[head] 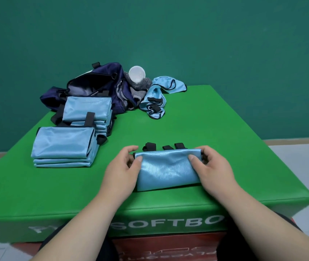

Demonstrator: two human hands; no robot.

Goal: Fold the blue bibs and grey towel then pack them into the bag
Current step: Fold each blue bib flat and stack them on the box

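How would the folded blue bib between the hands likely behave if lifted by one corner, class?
Probably floppy: the folded bib is thin cloth that wrinkles between the left hand and right hand, so it may unfold. Likely slippery, given its sheen. Its loose black straps would probably dangle.

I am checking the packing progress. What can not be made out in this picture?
Head view only:
- Inside of the bag: dark, and the far stack covers its lower part.
- Grey towel: partly under a white round object.
- Bib count in the near stack: its layers overlap.
- White print on the green box: crossed by the forearms.
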